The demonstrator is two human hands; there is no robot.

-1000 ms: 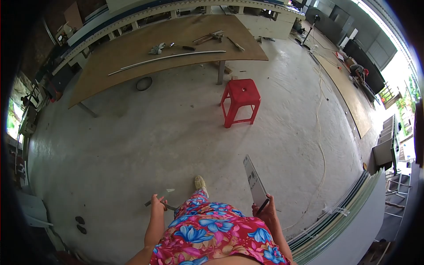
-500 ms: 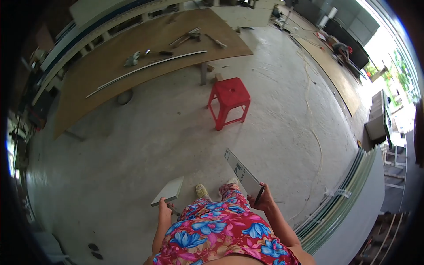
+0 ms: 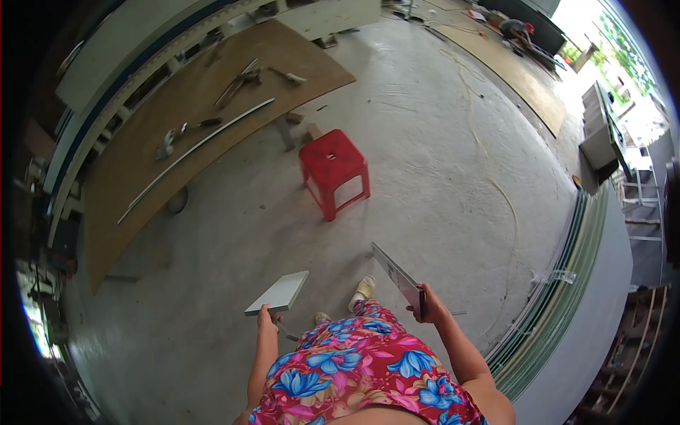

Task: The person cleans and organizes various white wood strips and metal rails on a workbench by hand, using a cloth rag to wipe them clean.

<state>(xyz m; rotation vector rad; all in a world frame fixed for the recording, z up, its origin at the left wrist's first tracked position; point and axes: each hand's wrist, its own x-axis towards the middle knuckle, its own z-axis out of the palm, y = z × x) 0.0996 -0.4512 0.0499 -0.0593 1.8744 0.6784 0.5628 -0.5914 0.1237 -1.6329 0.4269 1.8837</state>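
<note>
The left panel [image 3: 278, 291], pale and flat, juts forward from the left hand [image 3: 267, 319], its long axis running ahead and slightly rightward. That hand is curled closed on its near end; a grey strip [image 3: 286, 331] shows just below, and whether it is gripped too I cannot tell. The right panel [image 3: 397, 274] is tilted up nearly on edge, its long axis slanting ahead and leftward from the right hand [image 3: 429, 306], which has its fingers wrapped around the near end. The panels' far ends lean toward each other, apart, over bare floor [image 3: 340, 255].

Beyond, ahead and between the hands, stands a red stool [image 3: 333, 157]. The table [image 3: 134, 152] lies ahead-left, nearer the left hand; the sheet stack [image 3: 586, 244] stands to the right of the right hand.
</note>
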